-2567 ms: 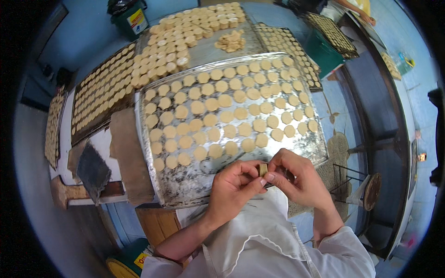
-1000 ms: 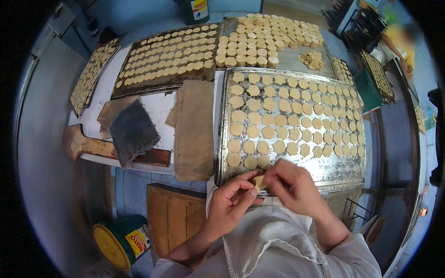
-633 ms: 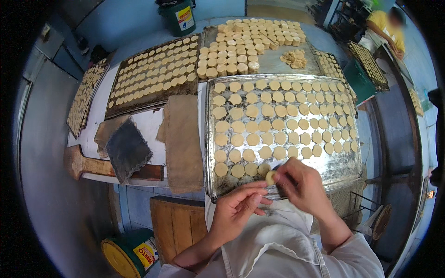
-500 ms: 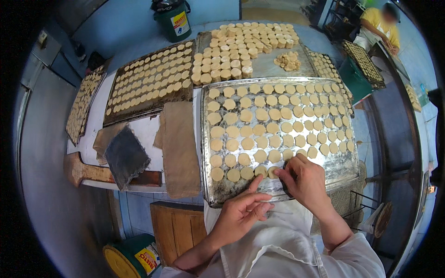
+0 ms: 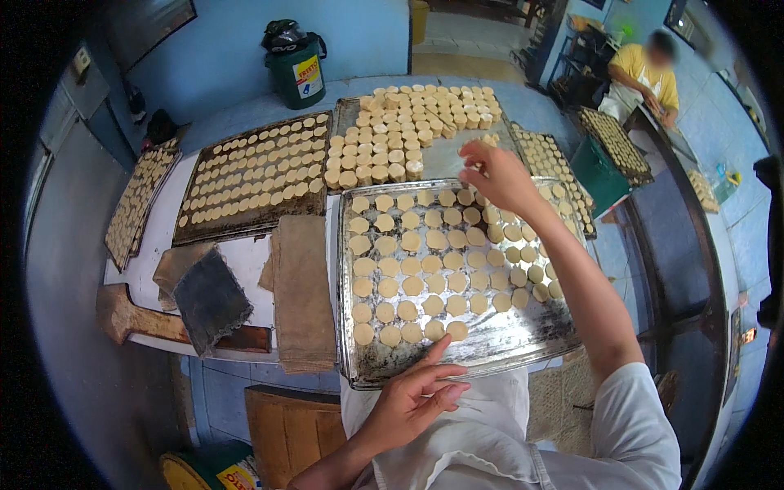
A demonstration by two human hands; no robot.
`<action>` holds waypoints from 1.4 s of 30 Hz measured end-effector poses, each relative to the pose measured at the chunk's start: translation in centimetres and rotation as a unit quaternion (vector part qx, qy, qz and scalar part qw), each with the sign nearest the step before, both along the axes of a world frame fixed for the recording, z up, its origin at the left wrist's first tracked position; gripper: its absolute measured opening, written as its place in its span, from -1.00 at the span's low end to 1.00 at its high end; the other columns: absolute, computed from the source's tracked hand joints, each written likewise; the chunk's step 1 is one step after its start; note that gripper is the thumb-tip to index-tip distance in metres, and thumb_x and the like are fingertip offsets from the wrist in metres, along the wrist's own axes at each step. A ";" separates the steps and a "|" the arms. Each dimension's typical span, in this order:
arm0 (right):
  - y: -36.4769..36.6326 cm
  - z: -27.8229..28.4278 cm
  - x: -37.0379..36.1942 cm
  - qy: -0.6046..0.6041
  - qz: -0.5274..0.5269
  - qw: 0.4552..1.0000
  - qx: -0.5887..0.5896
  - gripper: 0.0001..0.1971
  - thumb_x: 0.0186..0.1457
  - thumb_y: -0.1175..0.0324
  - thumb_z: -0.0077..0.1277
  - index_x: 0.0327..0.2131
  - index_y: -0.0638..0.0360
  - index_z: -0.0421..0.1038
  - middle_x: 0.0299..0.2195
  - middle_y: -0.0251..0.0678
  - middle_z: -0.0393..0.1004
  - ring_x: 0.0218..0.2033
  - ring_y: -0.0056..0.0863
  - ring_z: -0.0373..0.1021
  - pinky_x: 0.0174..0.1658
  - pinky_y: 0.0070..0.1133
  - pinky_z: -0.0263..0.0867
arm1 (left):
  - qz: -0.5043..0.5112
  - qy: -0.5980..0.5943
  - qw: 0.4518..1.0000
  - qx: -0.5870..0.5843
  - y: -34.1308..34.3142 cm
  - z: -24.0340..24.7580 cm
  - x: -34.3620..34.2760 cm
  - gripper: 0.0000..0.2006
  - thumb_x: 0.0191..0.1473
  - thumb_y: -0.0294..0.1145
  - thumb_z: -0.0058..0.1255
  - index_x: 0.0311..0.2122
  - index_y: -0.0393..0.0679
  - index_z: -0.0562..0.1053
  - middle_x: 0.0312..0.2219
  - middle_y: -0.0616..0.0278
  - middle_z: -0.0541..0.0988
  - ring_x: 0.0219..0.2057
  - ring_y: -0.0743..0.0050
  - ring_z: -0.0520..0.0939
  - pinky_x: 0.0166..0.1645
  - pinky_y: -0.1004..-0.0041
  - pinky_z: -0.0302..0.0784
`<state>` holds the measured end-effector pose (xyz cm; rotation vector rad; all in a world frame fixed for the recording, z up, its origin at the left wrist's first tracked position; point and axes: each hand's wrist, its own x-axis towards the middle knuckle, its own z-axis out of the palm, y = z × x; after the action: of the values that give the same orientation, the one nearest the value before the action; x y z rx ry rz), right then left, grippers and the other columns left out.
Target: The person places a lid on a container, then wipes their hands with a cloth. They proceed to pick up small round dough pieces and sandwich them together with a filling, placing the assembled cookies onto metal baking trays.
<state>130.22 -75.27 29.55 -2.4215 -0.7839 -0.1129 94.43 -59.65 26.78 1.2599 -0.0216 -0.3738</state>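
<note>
A metal baking tray point(image 5: 523, 347) lies in front of me with rows of flat, round dough discs point(image 5: 412, 284) on it. My left hand point(image 5: 416, 396) rests at the tray's near edge, fingers apart, its index fingertip beside the last disc point(image 5: 456, 330) of the nearest row. Nothing is held in it. Stretched forward over the far side of the tray, my right hand point(image 5: 498, 175) has its fingers bent and apart, with no object showing between them. It partly covers a heap of dough scraps point(image 5: 490, 139). Beyond the tray, stacked dough rounds point(image 5: 380, 155) crowd another metal sheet point(image 5: 461, 151).
Left of me are a tray of discs point(image 5: 253, 175), brown cloths point(image 5: 304, 294), a dark cloth point(image 5: 212, 298) and a wooden paddle point(image 5: 155, 322). A green bucket point(image 5: 296, 77) stands behind the table. At the far right, a person in yellow point(image 5: 641, 77) works by another tray point(image 5: 614, 143).
My right hand has left the nearest row and reached forward toward the scrap heap. The disc it was touching now lies uncovered. My left hand stays near the row. The view has tilted up.
</note>
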 end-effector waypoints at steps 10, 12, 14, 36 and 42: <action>10.7 -6.8 9.5 0.025 -0.069 0.994 -0.082 -0.41 0.06 0.48 0.19 0.20 0.09 0.32 -0.06 0.09 0.62 -0.01 0.08 0.55 0.00 -0.12 0.48 | 0.069 0.022 0.997 0.010 1.1 0.4 -2.7 -0.63 0.42 -0.51 -0.02 0.24 -0.45 0.39 0.52 -0.04 0.03 0.17 0.12 0.64 0.08 0.30 0.73; 10.9 -7.1 9.0 -0.003 -0.080 0.992 -0.096 -0.49 0.06 0.42 0.20 0.12 0.07 0.35 -0.15 0.06 0.64 -0.05 0.05 0.57 -0.03 -0.11 0.49 | 0.087 0.028 0.996 -0.005 1.5 0.2 -3.3 -0.63 0.43 -0.52 -0.02 0.26 -0.41 0.38 0.51 -0.04 0.06 0.18 0.18 0.64 0.08 0.35 0.71; 10.0 -7.5 9.3 -0.056 -0.076 0.987 -0.130 -0.49 0.05 0.36 0.24 0.10 0.08 0.37 -0.16 0.05 0.64 -0.06 0.03 0.58 -0.04 -0.12 0.50 | 0.086 0.029 0.996 -0.015 1.5 0.2 -3.1 -0.62 0.43 -0.53 -0.02 0.27 -0.38 0.39 0.50 -0.05 0.08 0.18 0.22 0.64 0.09 0.38 0.70; -6.3 0.9 -25.1 0.285 0.072 0.938 0.184 -0.72 0.15 0.47 0.35 -0.07 0.23 0.56 -0.14 -0.24 0.58 -0.27 -0.53 0.56 -0.29 -0.62 0.46 | 0.083 0.064 0.991 -0.079 -1.4 -1.3 1.6 -0.47 0.36 -0.67 -0.02 0.39 -0.33 0.24 0.18 0.03 0.51 0.11 0.33 0.62 0.04 0.29 0.77; -7.4 -1.6 -26.8 0.302 0.028 0.929 0.214 -0.90 0.27 0.45 0.23 -0.21 0.29 0.58 -0.37 -0.31 0.57 -0.45 -0.58 0.43 -0.39 -0.60 0.33 | 0.078 0.075 0.993 -0.047 -2.6 -1.2 2.1 -0.51 0.33 -0.69 0.03 0.34 -0.33 0.31 0.09 0.05 0.57 0.06 0.34 0.65 -0.03 0.35 0.79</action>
<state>103.41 -82.65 27.99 -1.8554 -0.4742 0.4252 96.49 -62.25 25.56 1.1299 0.1851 -0.3267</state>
